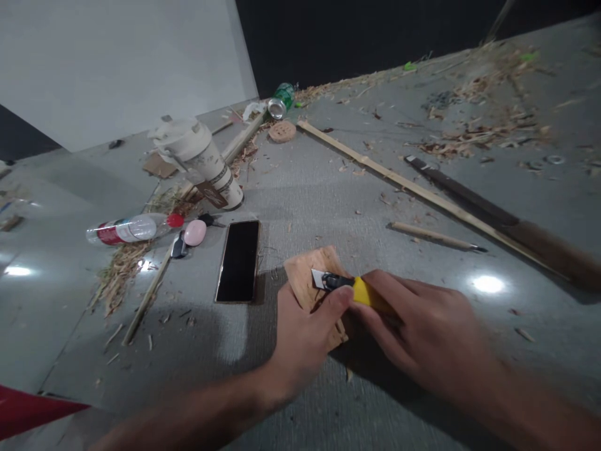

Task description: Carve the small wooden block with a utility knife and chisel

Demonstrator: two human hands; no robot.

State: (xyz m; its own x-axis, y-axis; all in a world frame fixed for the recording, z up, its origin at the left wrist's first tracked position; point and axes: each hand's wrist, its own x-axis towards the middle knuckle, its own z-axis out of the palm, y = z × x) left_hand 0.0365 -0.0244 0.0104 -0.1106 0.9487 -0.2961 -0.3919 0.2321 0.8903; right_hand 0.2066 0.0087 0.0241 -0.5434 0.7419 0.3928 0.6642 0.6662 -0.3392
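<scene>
Grey table, lower centre: left hand pins a wood piece; right hand grips a yellow utility knife.

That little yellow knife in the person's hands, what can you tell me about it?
The yellow utility knife has a plastic-looking yellow handle, a dark collar and a short, pale, angled blade. It lies nearly level, blade pointing left over a flat piece of light wood. The right hand grips the handle, hiding most of it; the left hand holds the wood, thumb against the collar.

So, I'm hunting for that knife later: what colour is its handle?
Yellow: the knife handle shows clearest in the head view, gripped by the right hand.
</scene>
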